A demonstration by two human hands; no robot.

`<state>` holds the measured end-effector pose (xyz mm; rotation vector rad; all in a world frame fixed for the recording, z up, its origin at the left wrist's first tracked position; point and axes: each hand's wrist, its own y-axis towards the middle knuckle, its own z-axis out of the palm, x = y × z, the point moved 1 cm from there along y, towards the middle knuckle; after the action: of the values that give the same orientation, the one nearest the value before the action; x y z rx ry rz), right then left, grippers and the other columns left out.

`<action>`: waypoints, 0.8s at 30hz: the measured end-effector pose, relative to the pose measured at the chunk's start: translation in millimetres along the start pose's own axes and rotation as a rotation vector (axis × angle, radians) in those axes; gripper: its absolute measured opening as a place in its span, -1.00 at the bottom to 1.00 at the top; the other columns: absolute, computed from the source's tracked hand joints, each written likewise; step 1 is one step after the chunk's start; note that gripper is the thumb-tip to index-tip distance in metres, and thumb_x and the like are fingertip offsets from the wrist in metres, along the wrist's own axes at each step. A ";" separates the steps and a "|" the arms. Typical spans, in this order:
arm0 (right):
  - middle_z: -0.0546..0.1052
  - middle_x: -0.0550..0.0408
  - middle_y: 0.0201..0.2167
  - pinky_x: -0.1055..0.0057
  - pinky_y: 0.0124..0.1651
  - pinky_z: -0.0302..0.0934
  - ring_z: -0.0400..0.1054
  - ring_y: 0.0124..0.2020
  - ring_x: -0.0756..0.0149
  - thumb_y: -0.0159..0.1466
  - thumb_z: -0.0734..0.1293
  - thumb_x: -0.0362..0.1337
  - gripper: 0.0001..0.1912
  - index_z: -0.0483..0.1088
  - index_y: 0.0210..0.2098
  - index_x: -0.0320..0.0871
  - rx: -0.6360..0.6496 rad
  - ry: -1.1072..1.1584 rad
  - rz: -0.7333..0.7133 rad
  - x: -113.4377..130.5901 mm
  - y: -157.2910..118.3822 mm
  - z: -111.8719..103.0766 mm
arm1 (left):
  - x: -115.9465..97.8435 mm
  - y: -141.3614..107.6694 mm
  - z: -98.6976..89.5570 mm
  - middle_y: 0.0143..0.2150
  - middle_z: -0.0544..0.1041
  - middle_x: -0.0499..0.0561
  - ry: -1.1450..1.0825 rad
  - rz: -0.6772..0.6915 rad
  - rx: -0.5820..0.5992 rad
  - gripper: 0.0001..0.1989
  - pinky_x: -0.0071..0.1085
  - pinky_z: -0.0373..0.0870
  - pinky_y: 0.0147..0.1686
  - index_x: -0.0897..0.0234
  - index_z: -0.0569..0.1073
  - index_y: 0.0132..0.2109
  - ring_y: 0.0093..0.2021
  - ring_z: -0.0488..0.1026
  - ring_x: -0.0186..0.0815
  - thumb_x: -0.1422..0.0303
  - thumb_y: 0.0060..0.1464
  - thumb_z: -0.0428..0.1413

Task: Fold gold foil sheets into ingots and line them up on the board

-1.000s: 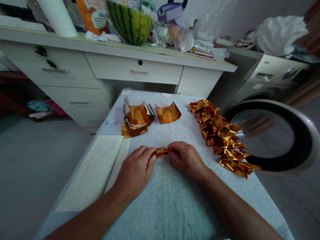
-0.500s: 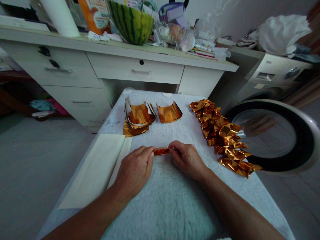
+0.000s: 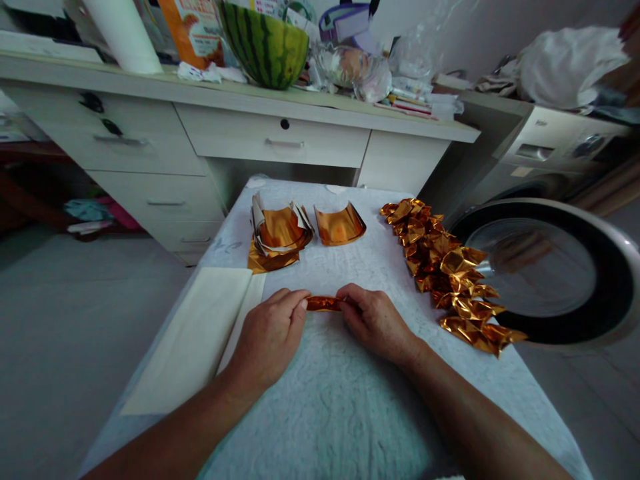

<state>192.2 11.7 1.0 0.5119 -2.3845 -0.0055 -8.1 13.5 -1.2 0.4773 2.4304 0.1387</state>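
Note:
A narrow strip of folded gold foil paper [image 3: 323,304] stretches between my two hands above the cloth-covered table. My left hand [image 3: 273,331] pinches its left end between thumb and fingers. At the right end, my right hand [image 3: 376,321] grips it with the fingers curled in; the fingertips are partly hidden. Beyond my hands lies a stack of curved gold foil sheets [image 3: 280,229] with pale backing. Beside that stack rests a smaller curved gold foil piece [image 3: 340,225]. Folded gold foil shapes [image 3: 440,257] form a long row at the right.
Pale paper sheets [image 3: 187,340] lie along the left of the table [image 3: 320,407]. A white desk [image 3: 280,137] stands behind, with a cut watermelon [image 3: 265,47] and bags on top. The washing machine's round door [image 3: 613,287] hangs open close to the table's right edge.
Both hands keep their hold on the foil strip. The strip's front face looks slightly more turned, and the whole view has shifted a little.

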 end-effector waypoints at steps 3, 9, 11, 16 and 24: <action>0.45 0.19 -0.51 0.51 -0.40 0.09 0.31 -0.52 0.43 0.32 0.19 -0.37 -0.87 0.37 -0.22 -0.15 0.003 0.011 -0.024 1.2 -1.1 1.0 | 1.3 1.2 0.1 -0.13 0.60 0.06 -0.039 -0.038 0.003 -0.64 -0.23 0.45 -0.08 0.27 0.54 -0.04 -0.14 0.55 -0.21 0.33 0.30 -0.14; 0.46 0.18 -0.49 0.52 -0.39 0.10 0.30 -0.51 0.44 0.30 0.20 -0.39 -0.85 0.39 -0.21 -0.16 -0.005 0.023 -0.053 2.4 -2.6 1.6 | 1.9 2.8 -0.8 -0.19 0.63 0.00 -0.065 -0.064 0.016 -0.66 -0.27 0.46 -0.13 0.23 0.55 -0.12 -0.19 0.56 -0.22 0.31 0.29 -0.12; 0.47 0.16 -0.48 0.51 -0.37 0.11 0.32 -0.50 0.44 0.31 0.20 -0.39 -0.84 0.41 -0.22 -0.16 -0.022 0.013 -0.054 2.7 -2.4 1.1 | 2.0 2.5 -0.5 -0.19 0.63 0.01 -0.055 -0.046 0.009 -0.66 -0.27 0.46 -0.14 0.23 0.55 -0.11 -0.18 0.56 -0.22 0.31 0.29 -0.12; 0.47 0.16 -0.50 0.51 -0.37 0.10 0.32 -0.50 0.44 0.34 0.21 -0.34 -0.84 0.42 -0.27 -0.15 -0.068 -0.008 -0.026 2.8 -1.3 0.9 | 1.8 -0.2 1.4 -0.13 0.62 0.07 -0.021 0.016 -0.013 -0.63 -0.26 0.49 -0.11 0.28 0.53 -0.01 -0.14 0.57 -0.21 0.35 0.30 -0.15; 0.51 0.13 -0.43 0.50 -0.33 0.14 0.37 -0.44 0.40 0.35 0.20 -0.35 -0.87 0.38 -0.25 -0.14 -0.040 -0.013 -0.001 0.9 -1.7 3.6 | 0.4 -0.5 1.9 -0.10 0.62 0.11 0.022 0.038 -0.005 -0.62 -0.19 0.51 -0.07 0.32 0.51 0.03 -0.10 0.58 -0.17 0.41 0.28 -0.16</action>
<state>189.9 9.4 -1.4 0.4960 -2.3921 -0.0569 -7.3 13.1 -3.0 0.5228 2.4428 0.1668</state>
